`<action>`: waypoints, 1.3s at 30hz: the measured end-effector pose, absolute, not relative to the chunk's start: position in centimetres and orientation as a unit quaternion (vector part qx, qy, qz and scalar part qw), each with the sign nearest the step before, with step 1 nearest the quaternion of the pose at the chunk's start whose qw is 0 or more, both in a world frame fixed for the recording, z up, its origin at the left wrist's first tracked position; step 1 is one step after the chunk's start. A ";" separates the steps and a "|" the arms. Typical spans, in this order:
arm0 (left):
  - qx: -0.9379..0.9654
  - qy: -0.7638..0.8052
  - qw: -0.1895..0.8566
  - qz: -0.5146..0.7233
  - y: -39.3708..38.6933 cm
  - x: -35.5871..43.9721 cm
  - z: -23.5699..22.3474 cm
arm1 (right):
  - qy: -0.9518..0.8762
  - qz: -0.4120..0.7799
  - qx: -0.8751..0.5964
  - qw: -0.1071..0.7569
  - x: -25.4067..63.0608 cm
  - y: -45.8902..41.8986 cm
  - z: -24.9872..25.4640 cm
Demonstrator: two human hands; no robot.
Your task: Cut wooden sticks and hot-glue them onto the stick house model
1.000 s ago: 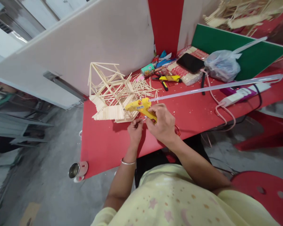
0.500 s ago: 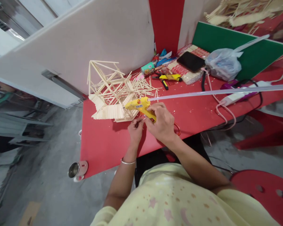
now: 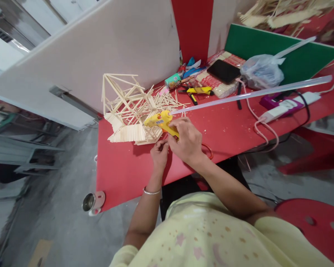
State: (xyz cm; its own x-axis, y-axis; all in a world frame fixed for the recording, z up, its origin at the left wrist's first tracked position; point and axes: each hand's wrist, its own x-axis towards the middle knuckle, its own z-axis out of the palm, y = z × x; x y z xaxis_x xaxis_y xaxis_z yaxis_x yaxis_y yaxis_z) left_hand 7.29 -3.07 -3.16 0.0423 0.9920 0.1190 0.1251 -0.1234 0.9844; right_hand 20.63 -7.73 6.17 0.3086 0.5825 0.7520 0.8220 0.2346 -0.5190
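My right hand [image 3: 187, 140] is wrapped round the grip of a yellow glue gun [image 3: 160, 119], with its nozzle pointing left. From the gun's back end a long clear glue stick [image 3: 253, 92] reaches out to the right. My left hand [image 3: 159, 152] is closed in a pinch just below the gun; what its fingertips hold, if anything, is hidden. Beyond both hands stands a model of thin wooden sticks [image 3: 125, 92], an open frame above flat panels. The nozzle is over the model's near part; I cannot tell whether it touches.
Loose sticks [image 3: 169, 100] lie behind the model on the red table [image 3: 117, 167]. Yellow cutters [image 3: 200, 90], a phone [image 3: 223, 71], a plastic bag [image 3: 261, 72] and a power strip [image 3: 289, 105] lie to the right. A cup holder [image 3: 93, 202] hangs at the near left corner.
The glue gun in my right hand has shifted slightly left and up, and the far end of its glue stick has swung upward. My left hand stays nearly in place.
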 end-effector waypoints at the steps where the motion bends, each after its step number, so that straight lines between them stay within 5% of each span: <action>1: 0.574 0.482 0.445 0.490 -3.0 7.3 -3.2 | -0.576 -0.115 -0.607 0.534 20.6 -7.5 6.3; 39: 0.574 0.496 0.437 0.484 -3.2 7.7 -2.9 | -0.588 -0.086 -0.605 0.529 21.5 -10.4 7.3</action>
State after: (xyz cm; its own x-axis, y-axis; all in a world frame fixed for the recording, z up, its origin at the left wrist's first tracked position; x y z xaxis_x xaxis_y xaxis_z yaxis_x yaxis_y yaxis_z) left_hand 7.70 -3.25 -2.87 0.0397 0.9918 0.1216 0.1465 -0.1261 0.9811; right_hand 21.54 -10.36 7.25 0.2932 0.6209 0.7270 0.8035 0.2519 -0.5393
